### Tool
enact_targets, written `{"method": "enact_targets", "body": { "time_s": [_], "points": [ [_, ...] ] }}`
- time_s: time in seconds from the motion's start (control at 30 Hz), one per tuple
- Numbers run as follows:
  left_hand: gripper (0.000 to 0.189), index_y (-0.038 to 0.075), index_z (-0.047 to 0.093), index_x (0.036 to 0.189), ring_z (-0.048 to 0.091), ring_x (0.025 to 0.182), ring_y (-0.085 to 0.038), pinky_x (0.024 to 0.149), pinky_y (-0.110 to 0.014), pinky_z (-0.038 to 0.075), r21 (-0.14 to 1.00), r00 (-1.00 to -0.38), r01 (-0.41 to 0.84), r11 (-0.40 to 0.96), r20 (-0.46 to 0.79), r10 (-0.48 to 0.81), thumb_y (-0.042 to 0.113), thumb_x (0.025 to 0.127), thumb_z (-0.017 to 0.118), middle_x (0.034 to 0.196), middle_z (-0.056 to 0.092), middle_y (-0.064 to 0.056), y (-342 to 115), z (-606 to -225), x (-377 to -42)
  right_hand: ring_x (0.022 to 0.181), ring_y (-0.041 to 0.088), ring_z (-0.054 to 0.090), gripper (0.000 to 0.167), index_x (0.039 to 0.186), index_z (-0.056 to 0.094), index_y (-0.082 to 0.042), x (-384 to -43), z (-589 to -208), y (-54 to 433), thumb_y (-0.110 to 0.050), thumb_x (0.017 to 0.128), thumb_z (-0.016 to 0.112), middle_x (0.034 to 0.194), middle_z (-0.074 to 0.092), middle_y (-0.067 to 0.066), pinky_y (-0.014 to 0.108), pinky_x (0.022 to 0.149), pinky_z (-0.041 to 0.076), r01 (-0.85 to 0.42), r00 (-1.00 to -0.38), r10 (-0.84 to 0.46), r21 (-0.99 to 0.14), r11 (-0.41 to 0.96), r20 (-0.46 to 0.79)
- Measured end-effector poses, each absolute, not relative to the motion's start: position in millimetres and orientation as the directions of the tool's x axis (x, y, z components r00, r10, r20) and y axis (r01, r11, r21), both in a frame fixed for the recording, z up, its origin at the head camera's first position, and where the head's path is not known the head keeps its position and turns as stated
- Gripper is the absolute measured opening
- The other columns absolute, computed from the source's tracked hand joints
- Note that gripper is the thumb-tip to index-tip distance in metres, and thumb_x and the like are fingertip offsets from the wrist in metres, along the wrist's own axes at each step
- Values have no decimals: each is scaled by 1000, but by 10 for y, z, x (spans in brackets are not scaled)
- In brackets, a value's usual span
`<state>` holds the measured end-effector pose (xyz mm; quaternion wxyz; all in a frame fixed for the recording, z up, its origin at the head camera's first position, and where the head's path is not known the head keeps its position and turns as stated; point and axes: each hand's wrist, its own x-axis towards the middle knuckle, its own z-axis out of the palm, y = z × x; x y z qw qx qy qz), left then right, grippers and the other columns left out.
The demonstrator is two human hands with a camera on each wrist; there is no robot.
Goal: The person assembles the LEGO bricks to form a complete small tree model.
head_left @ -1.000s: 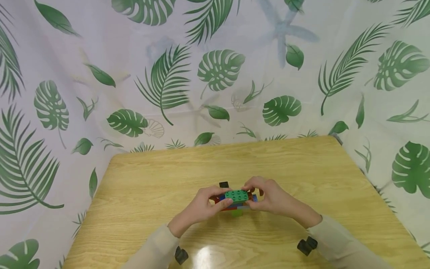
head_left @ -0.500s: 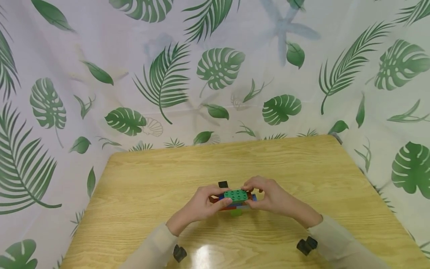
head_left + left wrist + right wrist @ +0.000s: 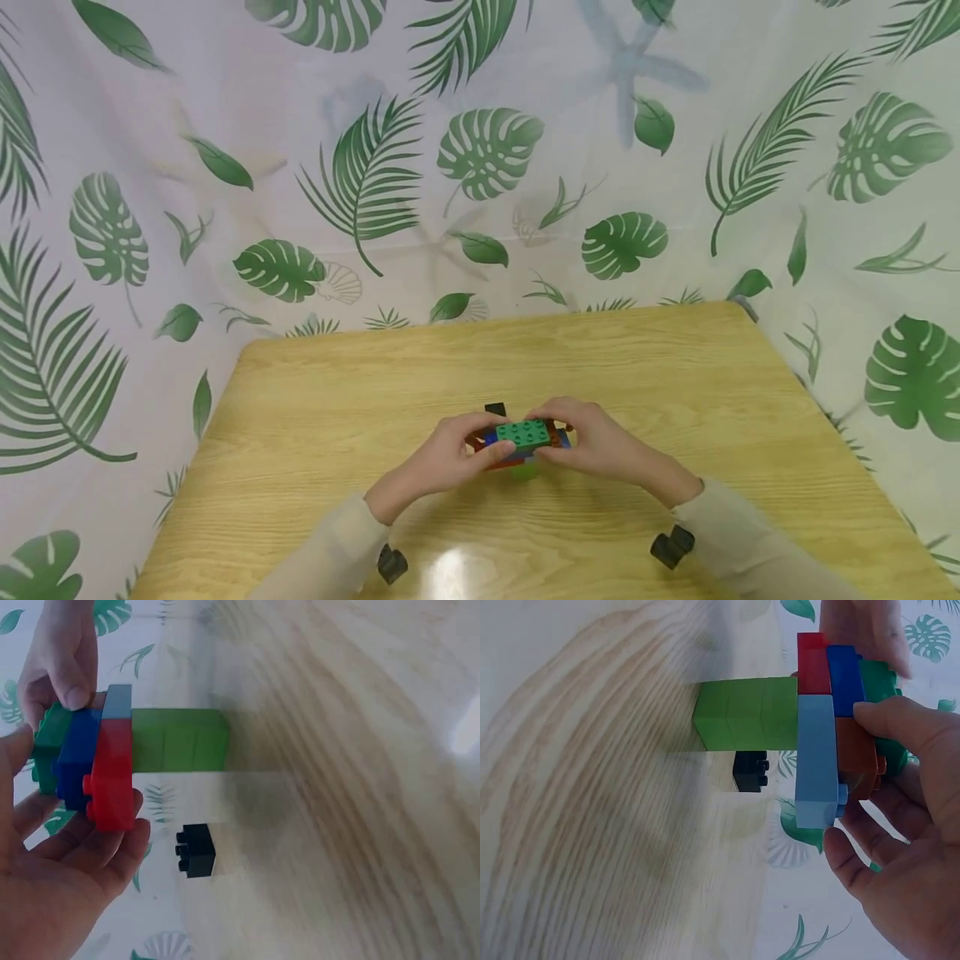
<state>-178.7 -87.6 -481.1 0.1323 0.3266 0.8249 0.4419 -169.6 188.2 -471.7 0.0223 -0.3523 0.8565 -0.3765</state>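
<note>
A tower of toy building bricks stands on the table between both hands. Its stem is a light green column (image 3: 746, 714). On that lie a red brick (image 3: 114, 776) and a light blue brick (image 3: 816, 761) end to end, then a dark blue brick (image 3: 79, 761) beside a brown brick (image 3: 855, 754). The studded green brick (image 3: 523, 435) tops it all. My left hand (image 3: 456, 454) grips the green brick's left end, thumb in front, fingers behind. From the other side my right hand (image 3: 600, 440) pinches its right end, thumb near the blue-brown seam.
A loose black brick (image 3: 197, 851) sits on the wooden table (image 3: 360, 383) just behind the tower. Leaf-printed cloth (image 3: 300, 167) hangs behind the table and along its sides. A dark wrist camera (image 3: 672, 546) hangs by the right sleeve.
My right hand has slid a little left along the green brick, its thumb and index finger now further over that end. The left hand keeps its hold.
</note>
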Motion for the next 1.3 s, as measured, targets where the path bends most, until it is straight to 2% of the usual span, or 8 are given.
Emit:
{"method": "enact_targets", "body": {
  "time_s": [0.13,0.3,0.53,0.8,0.93,1.07,1.3],
  "points": [
    [42,15,67,141,72,108,-16,95,-34,58,824,-800,387,414,77,595,41,110,56,130,74,-3,-956,-4793,-1879,98,10,62,37,129,69,-10,-1703,-4719,1879,-15,94,81,118,72,3,34,85,57,-595,-744,-626,-658,462,233],
    [36,13,69,137,73,106,-21,92,-38,59,811,-861,382,442,139,489,31,106,66,120,77,-7,-1067,-4838,-2083,100,13,63,37,130,69,-9,-1724,-4718,1881,-16,95,80,120,72,6,35,85,57,-595,-744,-633,-643,482,214],
    [41,8,67,138,69,109,-26,92,-39,57,790,-856,374,486,92,509,25,101,72,126,72,-18,-1113,-5051,-2289,99,12,62,37,131,69,-9,-1740,-4704,1894,-18,96,79,121,71,5,34,84,56,-581,-746,-639,-652,487,188],
    [44,5,68,137,68,104,-26,93,-45,57,780,-863,343,523,42,503,25,99,76,122,73,-16,-1009,-5185,-2402,99,11,61,37,130,69,-10,-1749,-4714,1904,-20,97,79,122,71,5,32,84,55,-571,-749,-640,-659,490,173],
    [48,8,68,137,65,100,-21,91,-41,56,771,-872,316,554,6,489,31,97,78,123,72,-12,-954,-5240,-2451,99,12,61,37,131,69,-10,-1743,-4715,1904,-22,97,78,122,71,5,32,84,55,-568,-749,-641,-664,486,171],
    [50,9,68,138,61,97,-20,88,-38,54,765,-874,296,572,-24,484,30,95,81,123,71,-11,-925,-5281,-2479,98,12,61,37,131,69,-10,-1739,-4716,1904,-22,97,78,122,71,5,32,84,55,-568,-748,-641,-667,481,174],
    [36,8,75,127,56,87,-18,78,-32,49,750,-873,319,580,-6,488,25,95,81,109,70,-8,-907,-5311,-2495,97,11,59,38,132,68,-10,-1743,-4721,1910,-21,97,78,122,71,5,31,83,54,-569,-747,-641,-669,477,178]
  ]
}}
